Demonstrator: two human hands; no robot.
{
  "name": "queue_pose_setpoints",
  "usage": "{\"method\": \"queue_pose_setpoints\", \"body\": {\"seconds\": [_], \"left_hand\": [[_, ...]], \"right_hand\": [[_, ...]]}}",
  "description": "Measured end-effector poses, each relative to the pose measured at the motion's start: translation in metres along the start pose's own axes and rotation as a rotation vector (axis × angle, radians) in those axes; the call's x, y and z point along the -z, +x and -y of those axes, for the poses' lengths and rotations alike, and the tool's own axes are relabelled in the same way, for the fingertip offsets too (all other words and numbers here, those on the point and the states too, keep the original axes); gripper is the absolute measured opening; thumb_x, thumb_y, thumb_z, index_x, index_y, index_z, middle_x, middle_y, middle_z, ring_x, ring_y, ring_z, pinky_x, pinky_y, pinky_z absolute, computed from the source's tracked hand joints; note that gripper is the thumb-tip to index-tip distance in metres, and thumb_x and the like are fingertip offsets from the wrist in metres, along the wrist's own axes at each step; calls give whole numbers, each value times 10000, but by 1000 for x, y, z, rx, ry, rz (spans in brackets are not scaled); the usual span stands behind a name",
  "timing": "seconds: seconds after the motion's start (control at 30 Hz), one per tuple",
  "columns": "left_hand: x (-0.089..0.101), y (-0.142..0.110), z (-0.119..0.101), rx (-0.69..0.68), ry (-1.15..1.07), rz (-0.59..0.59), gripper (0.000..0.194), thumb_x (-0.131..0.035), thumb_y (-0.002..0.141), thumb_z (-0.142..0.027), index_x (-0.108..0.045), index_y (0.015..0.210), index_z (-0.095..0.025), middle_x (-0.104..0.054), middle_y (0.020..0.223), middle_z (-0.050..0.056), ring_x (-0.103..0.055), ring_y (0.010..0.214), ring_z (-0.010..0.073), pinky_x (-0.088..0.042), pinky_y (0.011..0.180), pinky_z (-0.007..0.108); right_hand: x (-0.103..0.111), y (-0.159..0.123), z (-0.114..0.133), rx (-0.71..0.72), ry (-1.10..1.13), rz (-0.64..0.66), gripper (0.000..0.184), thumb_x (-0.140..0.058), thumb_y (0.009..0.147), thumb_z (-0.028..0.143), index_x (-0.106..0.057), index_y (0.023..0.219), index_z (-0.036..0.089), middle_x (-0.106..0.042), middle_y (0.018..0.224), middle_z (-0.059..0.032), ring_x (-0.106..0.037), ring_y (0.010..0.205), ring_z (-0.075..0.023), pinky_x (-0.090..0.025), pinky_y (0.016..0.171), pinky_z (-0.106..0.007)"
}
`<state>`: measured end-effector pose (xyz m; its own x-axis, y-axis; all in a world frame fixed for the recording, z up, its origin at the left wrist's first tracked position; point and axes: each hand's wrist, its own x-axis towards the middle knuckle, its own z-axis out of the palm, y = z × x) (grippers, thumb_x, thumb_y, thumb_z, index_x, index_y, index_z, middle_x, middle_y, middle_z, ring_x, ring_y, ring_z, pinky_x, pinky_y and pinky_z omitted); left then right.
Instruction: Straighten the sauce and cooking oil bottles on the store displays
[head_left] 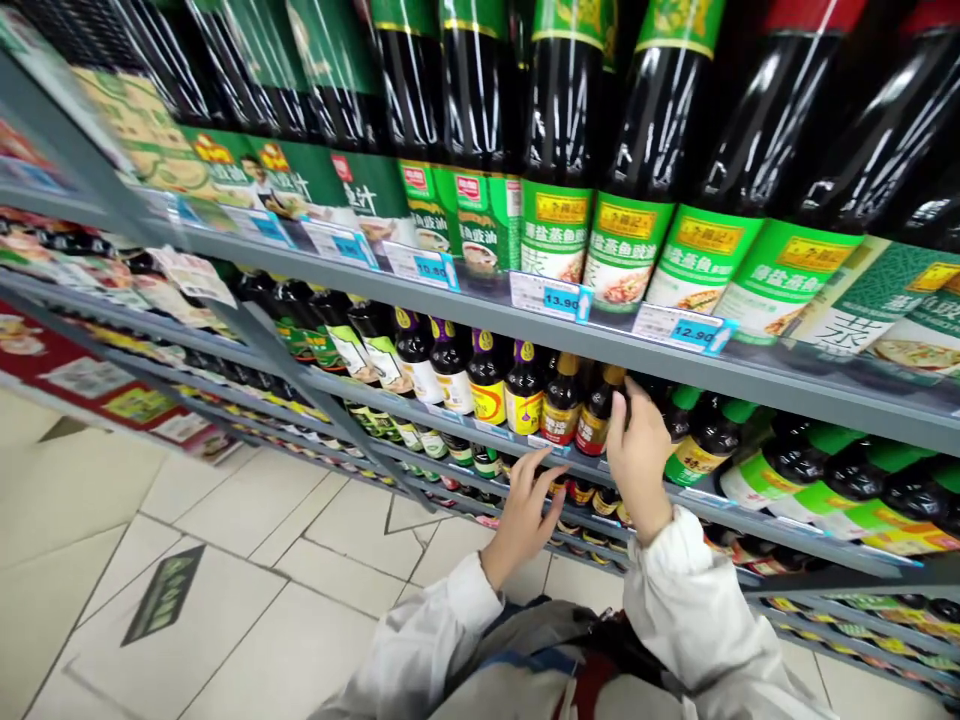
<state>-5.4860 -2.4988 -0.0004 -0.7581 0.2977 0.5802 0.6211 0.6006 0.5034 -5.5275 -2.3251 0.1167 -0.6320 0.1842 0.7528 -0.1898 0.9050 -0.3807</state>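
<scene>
My right hand (pixel 641 445) reaches into the lower shelf, its thumb and forefinger close about the neck of a dark sauce bottle (pixel 592 425) with a gold cap and red label. Its other fingers are mostly hidden. Beside that bottle stands a matching gold-capped bottle (pixel 560 408). Lower and further left, my left hand (pixel 529 510) hovers in front of the shelf edge with its fingers apart and nothing in them. Left of the gold caps are purple-necked bottles (pixel 487 380) with yellow labels. A green-capped bottle (pixel 705 445) is right of my right hand.
Overhead, the grey upper shelf edge (pixel 480 315) carries price tags (pixel 551 297) and large green-labelled bottles (pixel 555 200). Further shelves of small bottles (pixel 592 500) run below. Tiled floor (pixel 247 600) lies at the left, with a dark floor sign (pixel 163 595).
</scene>
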Motion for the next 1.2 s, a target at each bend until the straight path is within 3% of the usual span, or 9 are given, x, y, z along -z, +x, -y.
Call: {"method": "queue_pose_setpoints", "body": {"seconds": [0.13, 0.27, 0.37, 0.53, 0.63, 0.73, 0.93, 1.07, 1.2], "left_hand": [[34, 0, 36, -30, -12, 29, 307, -499, 1029, -197, -531, 1330, -244, -453, 1490, 135, -411, 1406, 278, -429, 1148, 501], [55, 10, 63, -67, -51, 54, 308, -501, 1035, -220, -526, 1340, -250, -481, 1466, 133, -448, 1385, 272, -445, 1138, 491], [61, 23, 70, -101, -87, 67, 306, -499, 1039, -235, -527, 1343, -253, -499, 1450, 132, -468, 1377, 272, -447, 1140, 494], [60, 57, 58, -191, -191, 21, 353, -492, 1040, -240, -489, 1392, -229, -488, 1474, 156, -455, 1423, 274, -425, 1176, 500], [58, 78, 43, -205, -236, 3, 420, -476, 1046, -255, -424, 1461, -218, -452, 1529, 169, -422, 1467, 268, -399, 1208, 494], [54, 96, 28, -200, -233, -22, 501, -450, 1054, -266, -325, 1534, -190, -407, 1577, 192, -375, 1510, 264, -373, 1233, 482], [45, 124, 7, -116, -144, -61, 552, -368, 1080, -312, -200, 1585, -167, -433, 1585, 196, -391, 1515, 251, -394, 1227, 435], [41, 142, -1, -16, -11, -60, 533, -377, 1082, -414, -316, 1532, -136, -571, 1459, 217, -569, 1372, 285, -504, 1099, 412], [45, 156, -10, 149, 182, 75, 505, -419, 1069, -474, -466, 1420, -114, -720, 1211, 195, -723, 1111, 285, -571, 867, 334]], "right_hand": [[-34, 20, 8, -280, -151, -28, 695, -611, 901, 671, -610, 1245, 67, -751, 1001, -231, -725, 841, -362, -529, 697, -410], [-28, 22, 3, -252, -101, -5, 593, -604, 912, 644, -613, 1198, 125, -752, 952, -171, -709, 786, -319, -513, 700, -384], [-17, 21, -2, -253, -22, 74, 557, -608, 915, 616, -606, 1195, 135, -739, 869, -135, -693, 724, -295, -522, 695, -386], [-6, 24, -17, -192, 339, 252, 485, -607, 935, 552, -566, 1255, 190, -736, 1150, -157, -723, 1035, -289, -566, 864, -385], [-2, 27, -20, -170, 398, 332, 470, -594, 946, 549, -572, 1266, 205, -728, 1201, -147, -704, 1118, -283, -565, 932, -401], [-2, 25, -13, -242, 318, 265, 482, -620, 916, 595, -631, 1184, 194, -753, 1106, -139, -723, 1028, -281, -581, 902, -405], [-15, 13, 8, -361, 138, -92, 547, -698, 838, 649, -682, 1096, 167, -771, 1025, -134, -744, 901, -270, -591, 830, -389], [-17, 15, 8, -284, -18, -50, 601, -647, 843, 718, -723, 1036, 153, -774, 939, -142, -730, 840, -284, -547, 796, -379], [-6, 26, -3, -202, -29, 132, 595, -540, 914, 711, -735, 1010, 157, -759, 844, -120, -684, 692, -242, -492, 694, -336]]}}
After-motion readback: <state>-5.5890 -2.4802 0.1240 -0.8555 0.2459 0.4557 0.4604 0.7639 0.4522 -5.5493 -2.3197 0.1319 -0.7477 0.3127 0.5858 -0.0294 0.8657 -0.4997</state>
